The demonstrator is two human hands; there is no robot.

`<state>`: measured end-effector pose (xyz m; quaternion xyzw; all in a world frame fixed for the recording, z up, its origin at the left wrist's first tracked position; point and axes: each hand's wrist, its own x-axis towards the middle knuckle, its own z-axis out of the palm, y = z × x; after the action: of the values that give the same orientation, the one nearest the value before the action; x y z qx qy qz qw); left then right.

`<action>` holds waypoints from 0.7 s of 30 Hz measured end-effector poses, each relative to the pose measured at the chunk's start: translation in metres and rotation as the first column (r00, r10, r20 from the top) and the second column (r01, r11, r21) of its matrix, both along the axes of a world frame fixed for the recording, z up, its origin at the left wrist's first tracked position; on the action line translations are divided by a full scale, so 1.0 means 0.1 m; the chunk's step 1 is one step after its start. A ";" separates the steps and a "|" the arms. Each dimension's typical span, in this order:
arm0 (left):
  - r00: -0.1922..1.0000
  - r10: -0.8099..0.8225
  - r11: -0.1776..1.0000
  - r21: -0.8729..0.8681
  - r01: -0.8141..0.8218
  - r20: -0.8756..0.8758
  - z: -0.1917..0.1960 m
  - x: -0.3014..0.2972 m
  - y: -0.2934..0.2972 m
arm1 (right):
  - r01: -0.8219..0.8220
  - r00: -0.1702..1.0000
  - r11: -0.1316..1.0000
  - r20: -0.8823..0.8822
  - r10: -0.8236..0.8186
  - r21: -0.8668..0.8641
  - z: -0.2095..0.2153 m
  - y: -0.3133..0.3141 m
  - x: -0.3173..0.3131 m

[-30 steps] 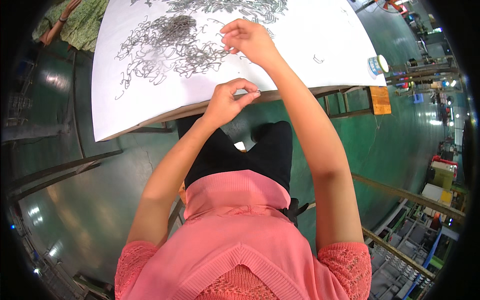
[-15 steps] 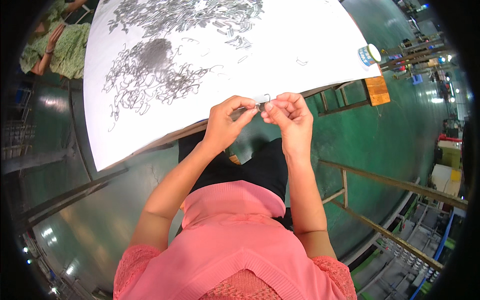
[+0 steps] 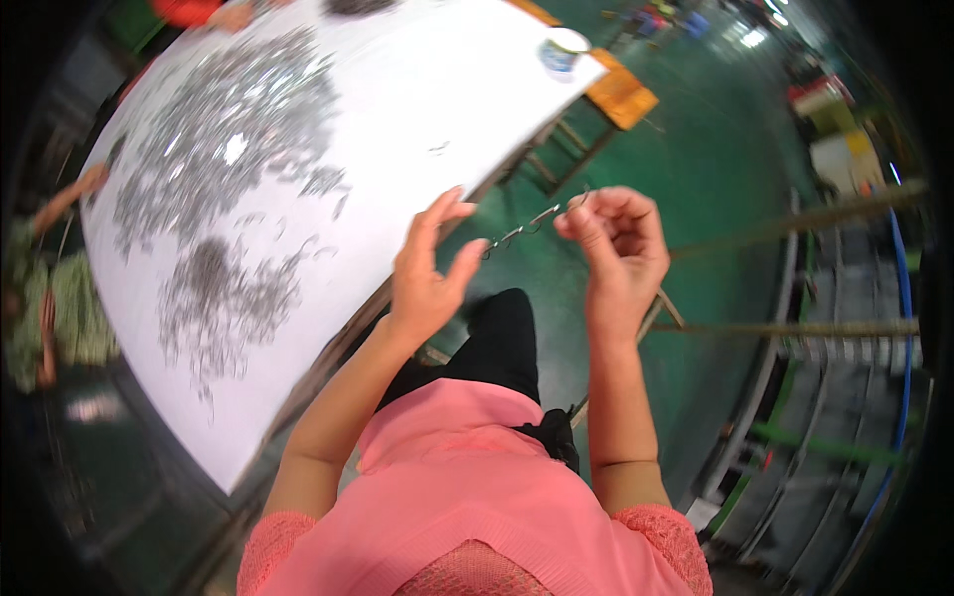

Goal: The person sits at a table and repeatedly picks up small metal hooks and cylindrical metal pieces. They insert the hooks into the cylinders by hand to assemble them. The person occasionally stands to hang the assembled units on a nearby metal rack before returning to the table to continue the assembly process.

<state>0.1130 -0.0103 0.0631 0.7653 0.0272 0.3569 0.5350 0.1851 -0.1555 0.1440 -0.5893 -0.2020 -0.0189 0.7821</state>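
Observation:
My right hand [image 3: 624, 260] pinches one end of a thin metal piece with hooked, curled wire ends [image 3: 540, 220]. The piece stretches leftward over the gap beyond the table's edge, and motion blur hides its exact shape. My left hand [image 3: 425, 283] is open, thumb and fingers spread, with the piece's other end close to the thumb tip; whether they touch I cannot tell. On the white-covered table [image 3: 417, 89] lie a pile of dark curved wire hooks [image 3: 229, 303] and, farther off, a wide heap of small shiny metal pieces [image 3: 238, 129].
A white tub with a coloured label [image 3: 562, 52] stands at the table's far right corner, near a wooden stool [image 3: 621, 89]. Co-workers' hands rest at the table's far left, one by a red sleeve [image 3: 184, 10]. Metal rails [image 3: 795, 328] run at the right.
My view has swung to the right, so the table appears shifted left and tilted. My left fingers have parted from their pinch, and my hands are farther apart, with the metal piece stretched between them.

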 end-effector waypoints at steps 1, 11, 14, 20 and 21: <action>0.999 -0.038 0.999 -0.014 0.038 0.021 -0.03 0.07 0.00 | 0.053 0.998 0.999 0.036 -0.053 -0.001 0.20 -0.16 0.08; 0.984 -0.145 0.978 -0.162 0.128 -0.099 0.04 0.26 0.07 | 0.501 0.828 0.862 0.333 -0.451 -0.080 1.91 -2.02 0.55; 0.982 -0.129 0.977 -0.189 0.101 -0.141 0.09 0.28 0.11 | 0.602 0.764 0.793 0.357 -0.537 -0.095 2.14 -2.61 0.71; 0.978 -0.107 0.986 -0.143 0.081 -0.180 0.11 0.41 0.13 | 0.770 0.621 0.619 0.405 -0.671 -0.155 2.47 -3.89 0.86; 0.977 -0.104 0.986 -0.146 0.078 -0.185 0.08 0.43 0.16 | 0.803 0.584 0.573 0.409 -0.701 -0.165 2.50 -4.04 0.90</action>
<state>0.1560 0.0059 0.0714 0.7578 0.0680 0.2539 0.5972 0.2751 -0.5592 0.3937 -0.7310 -0.0442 -0.4077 0.5454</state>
